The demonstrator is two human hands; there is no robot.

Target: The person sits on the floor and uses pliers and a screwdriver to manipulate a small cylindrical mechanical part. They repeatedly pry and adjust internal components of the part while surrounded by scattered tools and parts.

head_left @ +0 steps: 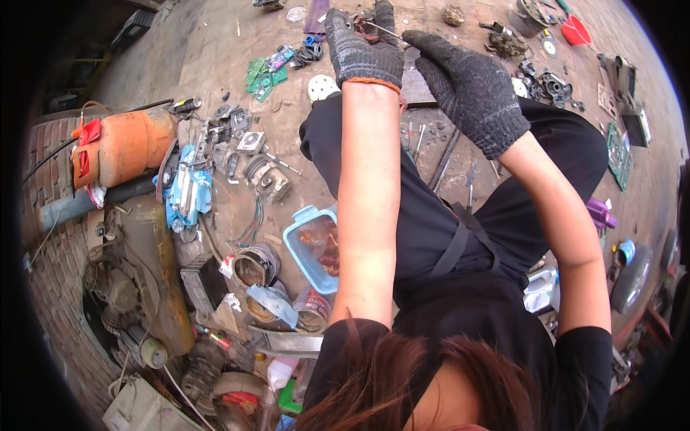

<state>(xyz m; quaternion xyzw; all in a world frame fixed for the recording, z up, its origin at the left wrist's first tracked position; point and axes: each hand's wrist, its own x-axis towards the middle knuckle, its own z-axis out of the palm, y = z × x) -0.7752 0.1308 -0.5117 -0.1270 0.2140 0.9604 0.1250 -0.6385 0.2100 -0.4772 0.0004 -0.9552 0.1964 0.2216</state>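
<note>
Both my hands wear dark grey knitted gloves and meet at the top of the head view. My left hand [366, 56], with an orange cuff, is closed round a small reddish-brown part [365, 30] that looks like copper winding; much of it is hidden by the fingers. Just to the right, my right hand [471, 92] grips a thin metal tool [384, 29], whose handle is hidden in the glove. The shaft's end reaches the reddish-brown part. Between my legs lie several screwdrivers and a wrench [471, 176].
Green circuit boards [264, 77] and dismantled metal parts [266, 176] lie to the left. A blue basket [290, 241] holding copper-coloured scraps stands beside my left arm. An orange gas cylinder [136, 144] lies farther left. At the far right is a red bucket [575, 30].
</note>
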